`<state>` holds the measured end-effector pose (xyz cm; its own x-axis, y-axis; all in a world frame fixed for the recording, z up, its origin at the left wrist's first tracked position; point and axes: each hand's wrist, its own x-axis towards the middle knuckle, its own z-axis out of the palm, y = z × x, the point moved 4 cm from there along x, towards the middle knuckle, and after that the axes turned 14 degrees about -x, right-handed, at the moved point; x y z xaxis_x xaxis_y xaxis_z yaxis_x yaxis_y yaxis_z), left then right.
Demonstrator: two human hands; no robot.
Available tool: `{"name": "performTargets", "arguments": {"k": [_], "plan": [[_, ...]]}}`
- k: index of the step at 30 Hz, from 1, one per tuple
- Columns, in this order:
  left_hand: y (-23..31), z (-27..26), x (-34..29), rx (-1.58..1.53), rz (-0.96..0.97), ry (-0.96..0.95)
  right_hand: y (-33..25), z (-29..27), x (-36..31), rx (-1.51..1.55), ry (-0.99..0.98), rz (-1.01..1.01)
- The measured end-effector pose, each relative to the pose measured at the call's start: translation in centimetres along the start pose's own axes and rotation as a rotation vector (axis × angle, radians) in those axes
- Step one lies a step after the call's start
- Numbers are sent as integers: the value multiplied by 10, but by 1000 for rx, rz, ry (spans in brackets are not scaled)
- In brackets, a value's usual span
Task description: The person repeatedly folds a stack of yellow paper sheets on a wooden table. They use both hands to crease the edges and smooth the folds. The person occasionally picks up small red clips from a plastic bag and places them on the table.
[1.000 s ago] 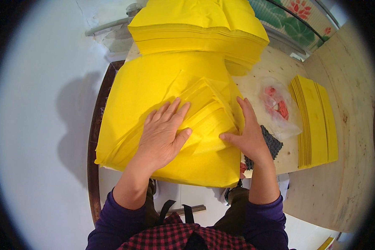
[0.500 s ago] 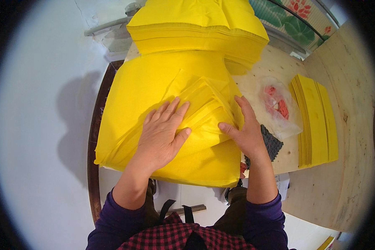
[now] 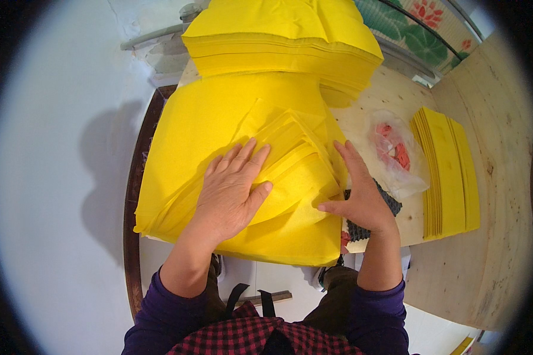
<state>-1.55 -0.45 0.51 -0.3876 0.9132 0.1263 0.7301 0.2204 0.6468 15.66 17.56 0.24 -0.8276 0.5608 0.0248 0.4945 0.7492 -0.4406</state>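
Observation:
Yellow fabric sheets [image 3: 201, 124] lie in a layered pile in front of me, several of them folded over toward the middle with their edges fanned. My left hand [image 3: 231, 186] rests flat on the folded layers, fingers stretched out and thumb apart. At the right edge of the pile is my right hand [image 3: 361, 192], its thumb and fingers spread with nothing seen between them. The thumb points at the folded sheets; whether it touches them I cannot tell. Part of a dark grey textured cloth [image 3: 388, 198] shows behind the right hand.
A thick stack of yellow fabric [image 3: 278, 53] stands at the far side. On the wooden table [image 3: 391, 89], to the right, lie a clear plastic bag [image 3: 411, 177] with red pieces inside and a bundle of folded yellow fabric [image 3: 447, 177]. A wooden panel [image 3: 497, 177] rises beyond them.
My right hand has shifted slightly right and toward me, its thumb drawing off the folded sheets and its fingers spreading wider. My left hand has stayed in place.

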Motion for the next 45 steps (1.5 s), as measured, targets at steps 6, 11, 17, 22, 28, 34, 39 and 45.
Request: {"name": "performTargets", "arguments": {"k": [6,11,17,22,28,34,39,45], "plan": [[0,1,0,2,13,17,0,9,7,228,133,111],[0,1,0,2,9,16,-4,21,10,137,157,142],[0,1,0,18,4,12,-6,15,6,90,101,108],[-1,1,-1,11,14,17,-6,-1,-2,-15,38,7],[0,1,0,-7,2,12,2,4,7,245,149,136],[2,0,0,0,-6,8,-4,21,8,146,172,130],[1,1,0,12,4,10,-7,15,5,97,117,103],[0,1,-1,11,5,11,-1,-4,-4,36,57,18]]}}
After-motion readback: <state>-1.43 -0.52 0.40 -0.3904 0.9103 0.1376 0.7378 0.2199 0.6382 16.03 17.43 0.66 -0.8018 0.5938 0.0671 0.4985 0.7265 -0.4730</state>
